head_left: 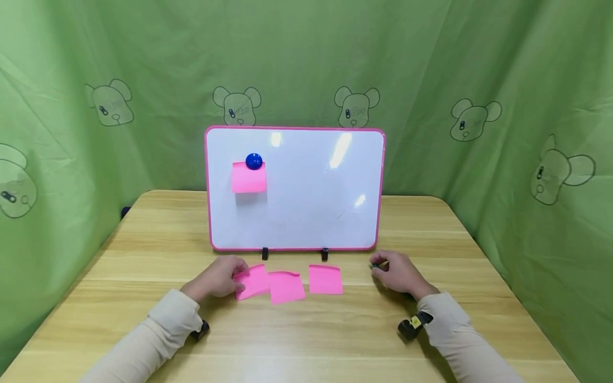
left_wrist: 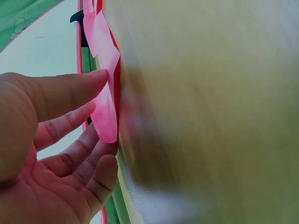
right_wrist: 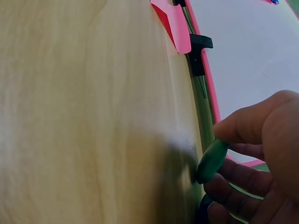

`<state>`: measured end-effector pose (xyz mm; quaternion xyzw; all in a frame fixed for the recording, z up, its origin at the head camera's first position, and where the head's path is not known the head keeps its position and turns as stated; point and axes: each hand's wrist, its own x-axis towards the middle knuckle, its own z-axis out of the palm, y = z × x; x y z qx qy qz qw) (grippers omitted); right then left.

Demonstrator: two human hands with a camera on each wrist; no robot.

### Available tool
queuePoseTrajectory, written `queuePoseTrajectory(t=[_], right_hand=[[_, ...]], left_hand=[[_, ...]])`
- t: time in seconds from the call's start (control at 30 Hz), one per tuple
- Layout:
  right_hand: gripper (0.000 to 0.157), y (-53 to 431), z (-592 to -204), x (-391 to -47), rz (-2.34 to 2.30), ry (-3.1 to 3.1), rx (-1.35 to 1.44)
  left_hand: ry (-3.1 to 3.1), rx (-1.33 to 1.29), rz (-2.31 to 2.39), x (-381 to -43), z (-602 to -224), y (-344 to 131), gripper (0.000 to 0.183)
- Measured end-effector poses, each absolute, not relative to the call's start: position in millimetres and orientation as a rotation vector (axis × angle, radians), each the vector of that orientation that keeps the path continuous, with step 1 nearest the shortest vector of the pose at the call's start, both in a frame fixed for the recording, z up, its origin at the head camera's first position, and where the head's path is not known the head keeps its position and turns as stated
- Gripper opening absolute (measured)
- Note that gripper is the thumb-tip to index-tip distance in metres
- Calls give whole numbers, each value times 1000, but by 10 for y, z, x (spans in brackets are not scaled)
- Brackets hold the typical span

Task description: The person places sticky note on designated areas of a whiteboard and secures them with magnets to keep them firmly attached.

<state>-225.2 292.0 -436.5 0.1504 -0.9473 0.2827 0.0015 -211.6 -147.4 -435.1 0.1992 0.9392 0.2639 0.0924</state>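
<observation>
Three pink sticky notes lie in a row on the table before the whiteboard [head_left: 306, 213]. At the left one [head_left: 254, 282], my left hand [head_left: 222, 276] pinches the left edge; the left wrist view shows the thumb against the pink paper [left_wrist: 106, 116] and the other fingers beside and below it. The middle note [head_left: 286, 287] and the right note [head_left: 325, 280] have slightly curled top edges. Over on the right, my right hand [head_left: 398, 272] holds a green magnet [right_wrist: 212, 161] between thumb and fingers, low over the table. A dark blue round object [right_wrist: 203, 210] shows beneath those fingers.
On the whiteboard, a blue round magnet [head_left: 254, 161] holds another pink note [head_left: 249, 181] at the upper left. Two black feet [head_left: 265, 254] support the board's bottom edge. A green curtain [head_left: 297, 48] hangs behind and around the wooden table [head_left: 287, 340].
</observation>
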Motion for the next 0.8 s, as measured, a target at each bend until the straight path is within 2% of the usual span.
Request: queuePoseTrajectory(t=[0.37,0.8], right_hand=[[26,2948,-4302,-2250,915,-2973,452],[28,2946,-4311,-2237,966,-2956,409]], left_hand=[[2857,550,886,-2124,-4335,-1462,29],[2888,595,1020,-2097,-4292,-1513,27]])
